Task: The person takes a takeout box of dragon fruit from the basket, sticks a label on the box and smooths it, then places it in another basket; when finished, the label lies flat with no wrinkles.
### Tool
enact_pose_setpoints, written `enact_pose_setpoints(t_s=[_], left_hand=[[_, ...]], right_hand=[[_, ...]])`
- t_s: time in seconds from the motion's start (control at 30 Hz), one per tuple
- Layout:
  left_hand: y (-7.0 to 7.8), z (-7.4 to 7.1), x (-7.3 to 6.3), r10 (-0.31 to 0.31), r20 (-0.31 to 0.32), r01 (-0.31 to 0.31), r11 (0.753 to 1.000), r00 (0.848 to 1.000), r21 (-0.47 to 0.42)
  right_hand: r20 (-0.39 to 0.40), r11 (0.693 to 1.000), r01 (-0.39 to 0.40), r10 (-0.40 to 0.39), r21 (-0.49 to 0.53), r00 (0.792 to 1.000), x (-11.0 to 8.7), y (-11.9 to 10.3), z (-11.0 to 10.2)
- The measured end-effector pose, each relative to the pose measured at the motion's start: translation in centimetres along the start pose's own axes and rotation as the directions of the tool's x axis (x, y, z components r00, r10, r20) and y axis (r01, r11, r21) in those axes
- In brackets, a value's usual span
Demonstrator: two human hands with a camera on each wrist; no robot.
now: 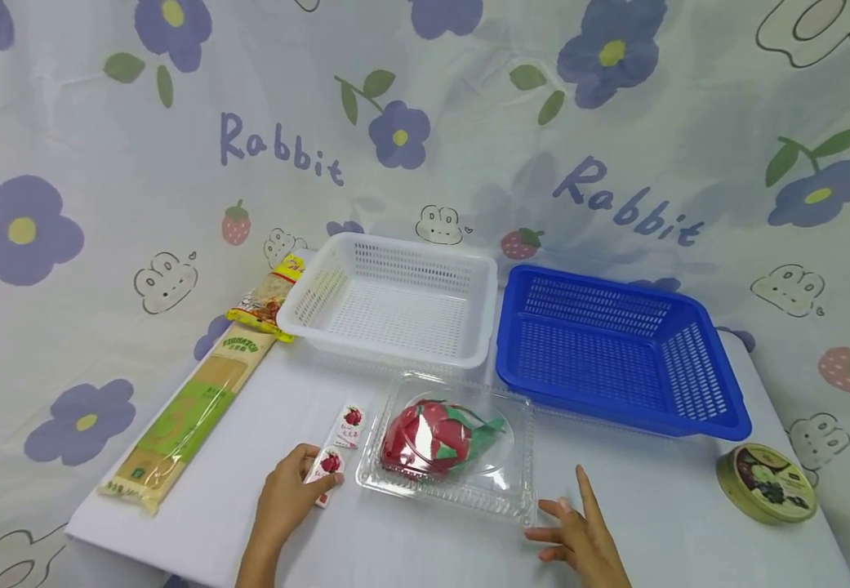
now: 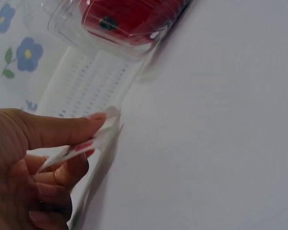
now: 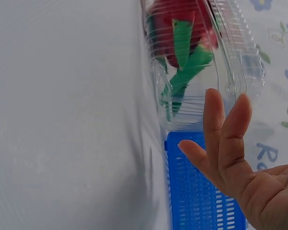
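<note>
In the head view my left hand [image 1: 287, 500] pinches a strip of stickers [image 1: 351, 418] printed with red dragon fruits. Seen in the left wrist view, the strip [image 2: 113, 120] is thin and whitish, between thumb and fingers. To its right lies a closed clear plastic clamshell box [image 1: 516, 486] with a red-and-green dragon fruit [image 1: 425, 437] inside. My right hand [image 1: 575, 535] hovers by the box's front right corner with fingers spread, holding nothing. The right wrist view shows that hand [image 3: 240, 163] close to the box, whether touching it I cannot tell.
A white basket [image 1: 388, 354] and a blue basket [image 1: 616, 404] stand at the back. Down the left side lie a pack of noodles [image 1: 189, 408] and a yellow snack bag [image 1: 266, 298], partly behind the white basket. A round tin [image 1: 766, 483] sits at the right edge.
</note>
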State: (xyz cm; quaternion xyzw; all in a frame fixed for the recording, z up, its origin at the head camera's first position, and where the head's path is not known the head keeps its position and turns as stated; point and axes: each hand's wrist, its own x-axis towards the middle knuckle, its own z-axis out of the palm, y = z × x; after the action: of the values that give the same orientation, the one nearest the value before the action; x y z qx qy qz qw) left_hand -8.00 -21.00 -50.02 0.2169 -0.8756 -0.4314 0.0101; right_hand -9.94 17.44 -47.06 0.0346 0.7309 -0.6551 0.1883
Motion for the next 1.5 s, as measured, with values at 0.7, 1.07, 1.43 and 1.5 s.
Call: enact_pose_setpoints(t_s=[0.7, 1.07, 1.43, 1.5], left_hand=[[2.1, -1.3, -0.9, 0.03, 0.089, 0.008, 0.918, 0.996, -0.397], [6.0, -1.7, -3.1, 0.092, 0.094, -0.044, 0.903, 0.991, -0.428], [7.9, -0.4, -5.0, 0.274, 0.225, -0.122, 0.844, 0.935, -0.522], [7.9, -0.3, -5.2, 0.309, 0.23, -0.146, 0.833, 0.923, -0.534]], right_hand=[[-0.102, 0.998, 0.035, -0.04, -0.056, 0.994, -0.8, -0.3, -1.6], [-0.204, 0.967, 0.077, -0.128, -0.242, 0.97, -1.2, -1.2, -2.0], [-0.239, 0.905, 0.052, -0.167, -0.423, 0.957, -1.1, -3.9, -0.4], [-0.225, 0.892, 0.075, -0.193, -0.446, 0.955, -0.9, -4.3, 0.1]])
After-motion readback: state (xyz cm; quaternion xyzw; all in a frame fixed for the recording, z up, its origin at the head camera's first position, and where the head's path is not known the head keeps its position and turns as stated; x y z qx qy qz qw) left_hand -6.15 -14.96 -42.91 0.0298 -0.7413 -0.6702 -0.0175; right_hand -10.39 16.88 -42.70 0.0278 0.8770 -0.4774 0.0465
